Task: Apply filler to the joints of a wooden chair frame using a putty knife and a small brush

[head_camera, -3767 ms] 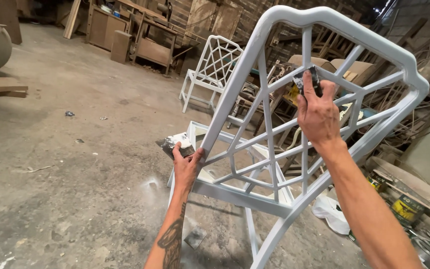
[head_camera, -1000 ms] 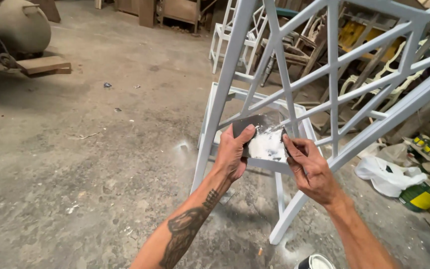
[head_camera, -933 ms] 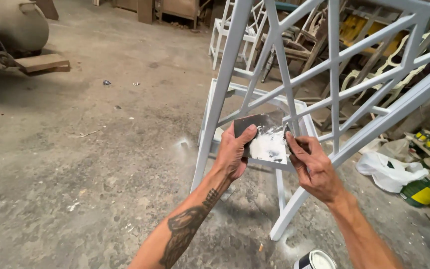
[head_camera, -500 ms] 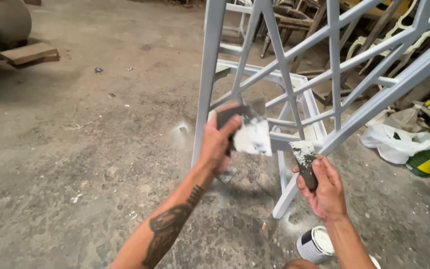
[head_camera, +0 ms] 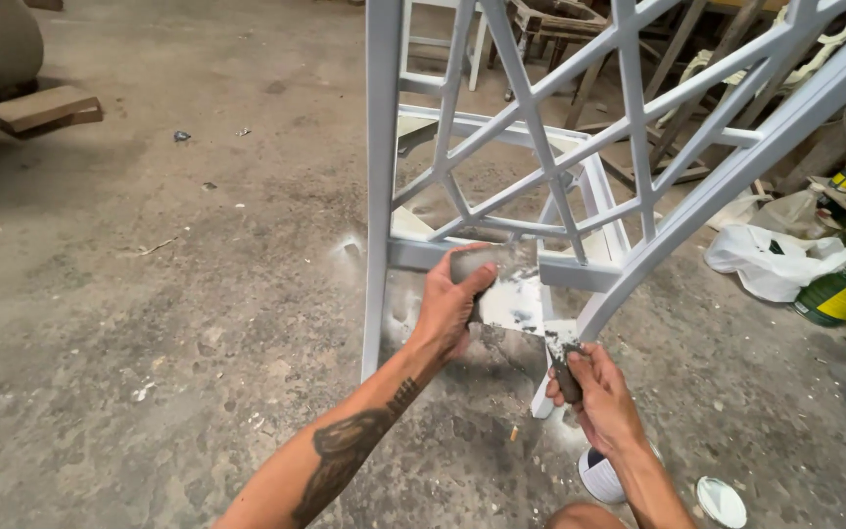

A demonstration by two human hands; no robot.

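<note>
A white-primed wooden chair frame (head_camera: 382, 196) with a lattice back stands tilted on the concrete floor in front of me. My left hand (head_camera: 450, 302) grips a small flat board (head_camera: 513, 294) smeared with white putty, held against the chair's lower rail. Just below and to the right of the board, my right hand (head_camera: 597, 394) is closed around the dark handle of a putty knife (head_camera: 560, 358) with white putty on its blade. The blade points up toward the board's lower edge.
A small open white can (head_camera: 599, 475) and its lid (head_camera: 720, 501) sit on the floor by my right wrist. A white plastic bag (head_camera: 771, 260) and green-yellow cans (head_camera: 837, 294) lie at the right. More chair frames stand behind; a wooden plank (head_camera: 46, 106) lies far left.
My right hand has dropped from the putty board to below it, still holding the knife. My left hand keeps the board at the rail, and the view has tilted downward.
</note>
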